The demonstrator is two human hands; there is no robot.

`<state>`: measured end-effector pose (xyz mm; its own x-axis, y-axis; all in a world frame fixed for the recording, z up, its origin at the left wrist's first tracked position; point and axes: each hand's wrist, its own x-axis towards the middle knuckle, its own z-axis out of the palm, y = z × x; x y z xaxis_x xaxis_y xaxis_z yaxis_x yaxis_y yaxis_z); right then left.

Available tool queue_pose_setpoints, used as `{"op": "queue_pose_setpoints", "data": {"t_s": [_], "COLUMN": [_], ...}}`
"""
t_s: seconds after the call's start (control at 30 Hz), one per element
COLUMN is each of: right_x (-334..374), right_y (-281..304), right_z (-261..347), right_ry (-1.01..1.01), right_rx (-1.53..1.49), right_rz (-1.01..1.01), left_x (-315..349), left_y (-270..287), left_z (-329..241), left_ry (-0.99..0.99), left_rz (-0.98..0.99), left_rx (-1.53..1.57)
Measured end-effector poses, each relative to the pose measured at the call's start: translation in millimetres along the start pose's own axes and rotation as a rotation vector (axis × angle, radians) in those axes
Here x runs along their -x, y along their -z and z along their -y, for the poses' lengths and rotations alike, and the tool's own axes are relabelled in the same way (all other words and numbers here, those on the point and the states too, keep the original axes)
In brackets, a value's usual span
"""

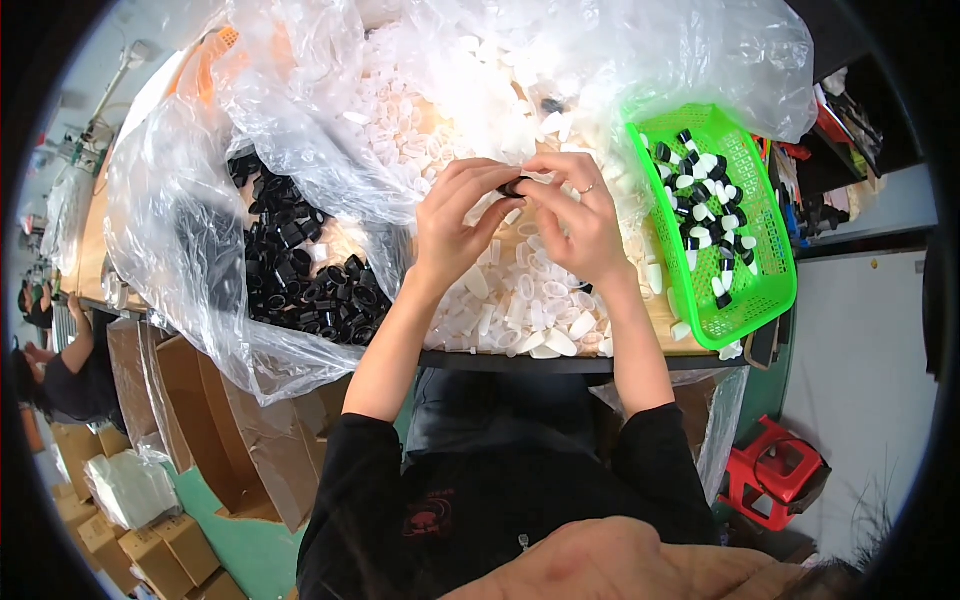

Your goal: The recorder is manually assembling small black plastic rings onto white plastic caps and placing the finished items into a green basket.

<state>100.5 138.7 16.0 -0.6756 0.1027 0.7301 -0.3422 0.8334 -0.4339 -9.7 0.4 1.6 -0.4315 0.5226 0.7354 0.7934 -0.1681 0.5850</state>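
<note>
My left hand [452, 218] and my right hand [588, 222] meet above the middle of the table, fingertips closed together around a small black plastic cap [513, 187]. Fingers cover most of it, so whether a white piece sits inside cannot be seen. Under and around my hands spreads a heap of translucent white plastic pieces [530, 305], some oval and ring-like. Left of my left hand lies a pile of glossy black caps [290, 250]. To the right of my right hand, a bright green basket [738, 322] holds several joined black-and-white pieces [705, 205].
Crumpled clear plastic bags [170, 250] surround the black pile and line the table's far side. Below the table's left stand open cardboard boxes [205, 430]. A red stool [765, 470] is on the floor at right. Another person [75, 370] is at far left.
</note>
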Motion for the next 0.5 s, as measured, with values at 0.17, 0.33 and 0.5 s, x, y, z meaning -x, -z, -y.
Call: {"op": "queue_pose_setpoints", "data": {"t_s": [0.17, 0.33, 0.5], "right_x": [-2, 14, 14], "right_y": [14, 26, 27], "right_z": [-16, -58, -49], "right_ry": [-0.284, -0.610, -0.631], "right_rx": [-0.222, -0.201, -0.305], "right_rz": [-0.124, -0.284, -0.093], "left_x": [-1, 1, 1], "left_y": [0, -1, 0], "left_z": [4, 6, 8], "left_ry": [0.082, 0.154, 0.256], "left_rz": [-0.040, -0.054, -0.071], "left_rx": [0.027, 0.096, 0.216]}}
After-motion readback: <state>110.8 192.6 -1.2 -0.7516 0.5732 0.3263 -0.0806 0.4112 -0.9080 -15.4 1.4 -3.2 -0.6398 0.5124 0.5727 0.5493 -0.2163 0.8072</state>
